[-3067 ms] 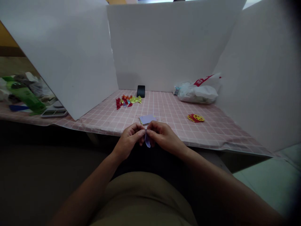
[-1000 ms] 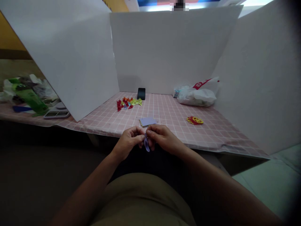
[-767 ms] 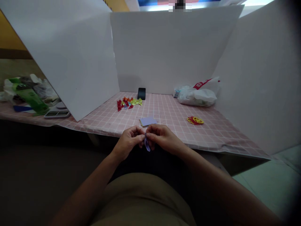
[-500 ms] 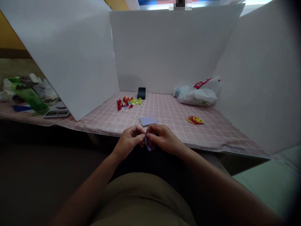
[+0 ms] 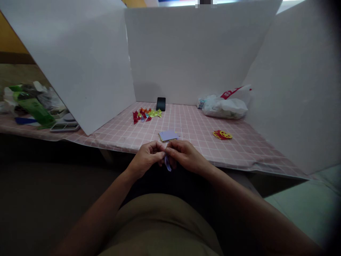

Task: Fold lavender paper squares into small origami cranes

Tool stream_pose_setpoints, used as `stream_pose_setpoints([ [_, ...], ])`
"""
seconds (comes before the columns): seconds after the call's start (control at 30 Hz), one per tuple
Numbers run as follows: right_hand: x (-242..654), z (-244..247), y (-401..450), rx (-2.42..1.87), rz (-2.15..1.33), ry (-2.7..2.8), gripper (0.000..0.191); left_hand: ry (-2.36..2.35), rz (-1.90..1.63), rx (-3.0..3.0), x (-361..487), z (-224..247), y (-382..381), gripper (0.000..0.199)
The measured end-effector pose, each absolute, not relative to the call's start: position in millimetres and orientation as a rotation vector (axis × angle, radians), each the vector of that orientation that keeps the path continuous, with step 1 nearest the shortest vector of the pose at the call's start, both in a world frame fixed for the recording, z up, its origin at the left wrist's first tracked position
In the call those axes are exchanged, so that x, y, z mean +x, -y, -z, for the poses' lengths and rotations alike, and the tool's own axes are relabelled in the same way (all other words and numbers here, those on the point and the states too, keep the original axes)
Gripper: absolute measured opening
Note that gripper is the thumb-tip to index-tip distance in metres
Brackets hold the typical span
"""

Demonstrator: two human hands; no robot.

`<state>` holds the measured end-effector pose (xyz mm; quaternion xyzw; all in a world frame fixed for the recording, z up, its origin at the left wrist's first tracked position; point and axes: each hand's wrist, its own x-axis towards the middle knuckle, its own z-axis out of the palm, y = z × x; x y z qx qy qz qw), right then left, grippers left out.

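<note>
Tablecloth (image 5: 193,122) now appears slightly higher, left hand (image 5: 147,157) and right hand (image 5: 185,154) keeping their grip on purple paper (image 5: 168,164).

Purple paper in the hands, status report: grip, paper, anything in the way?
Left hand, right hand: both pinching the purple paper. Narrow end points down, rest mostly hidden. Nothing seen in the way; paper stack lies just beyond.

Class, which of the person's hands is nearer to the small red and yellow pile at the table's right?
Right. The right hand is to the left of the red and yellow pile and closer to the wearer; the left hand is farther left, beyond the right hand.
</note>
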<state>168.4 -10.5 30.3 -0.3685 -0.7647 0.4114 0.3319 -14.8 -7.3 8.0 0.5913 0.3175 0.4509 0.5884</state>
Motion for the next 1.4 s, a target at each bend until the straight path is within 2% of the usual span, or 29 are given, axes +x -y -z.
stream_pose_setpoints([
  [0.17, 168.4, -29.4, 10.7, -1.025, -0.925, 2.085, 0.028, -0.745, -1.018, 1.419, -14.0, -9.1, 7.9, 0.014],
  [0.3, 167.5, -32.3, 12.1, -1.0, -0.963, 2.03, 0.028, -0.731, -1.042, 1.362, -15.5, -6.3, 7.4, 0.015],
  [0.57, 164.2, -35.2, 14.9, -0.975, -1.192, 1.84, 0.014, -0.754, -1.359, 1.305, -14.2, -4.7, 11.5, 0.02],
  [0.7, 161.0, -30.3, 16.1, -1.018, -1.067, 1.883, 0.009, -0.841, -1.442, 1.372, -12.2, -4.9, 15.6, 0.026],
  [0.93, 158.5, -27.0, 16.3, -1.052, -0.811, 1.845, 0.006, -0.938, -1.508, 1.446, -11.4, -0.2, 19.9, 0.012],
  [1.4, 154.9, -17.8, 16.1, -1.028, -0.841, 1.754, 0.006, -0.95, -1.617, 1.419, -3.9, 8.1, 26.6, 0.01],
])
